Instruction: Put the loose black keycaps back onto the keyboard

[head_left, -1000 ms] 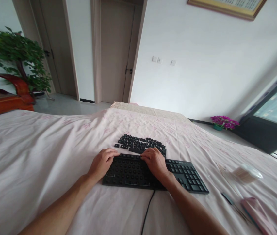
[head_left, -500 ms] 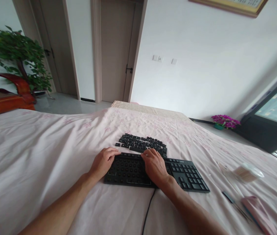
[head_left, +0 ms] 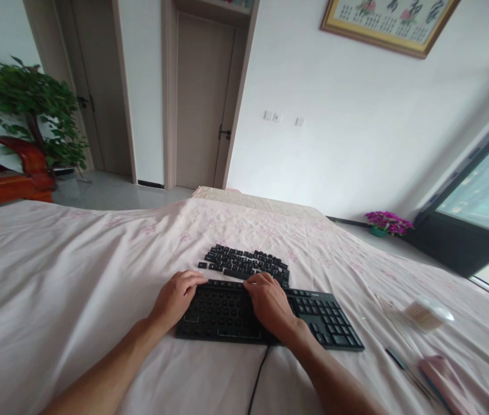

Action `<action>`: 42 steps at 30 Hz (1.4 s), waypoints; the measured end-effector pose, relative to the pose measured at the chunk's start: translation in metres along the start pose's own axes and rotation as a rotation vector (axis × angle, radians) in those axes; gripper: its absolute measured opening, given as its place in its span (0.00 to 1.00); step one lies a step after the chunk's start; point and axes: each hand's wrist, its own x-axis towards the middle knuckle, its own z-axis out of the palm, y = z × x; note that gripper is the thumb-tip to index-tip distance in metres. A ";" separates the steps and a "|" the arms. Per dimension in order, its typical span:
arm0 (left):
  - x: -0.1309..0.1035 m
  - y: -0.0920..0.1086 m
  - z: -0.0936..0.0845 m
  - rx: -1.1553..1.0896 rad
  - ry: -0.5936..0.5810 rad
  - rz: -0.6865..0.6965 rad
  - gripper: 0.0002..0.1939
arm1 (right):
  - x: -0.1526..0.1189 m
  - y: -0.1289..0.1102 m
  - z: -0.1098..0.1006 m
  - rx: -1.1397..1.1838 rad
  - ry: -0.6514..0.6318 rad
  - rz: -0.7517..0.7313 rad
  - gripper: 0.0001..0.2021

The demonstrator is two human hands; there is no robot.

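A black keyboard lies on the cloth. Its right side bears keys, while the left and middle part shows bare key sockets below a top row of keys. My left hand is closed at the keyboard's upper left corner, its fingertips on the edge. Across the middle lies my right hand, fingers bent together at the top row; whatever is under its fingertips is too small to make out. Just beyond the keyboard, loose black keycaps are laid out in rows. A black cable runs toward me.
A pale flowered cloth covers the surface, with folds. To the right are a clear box of thin sticks, a dark-handled thin tool and a pink pouch. Farther off stand a wooden chair and a plant.
The camera view has tilted up a little, so everything sits lower in the picture and more of the wall frame shows. Both hands keep about the same places on the keyboard.
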 end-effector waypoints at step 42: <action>0.006 -0.008 -0.008 -0.499 0.290 -0.510 0.25 | 0.155 0.094 0.027 -0.211 -0.130 0.359 0.10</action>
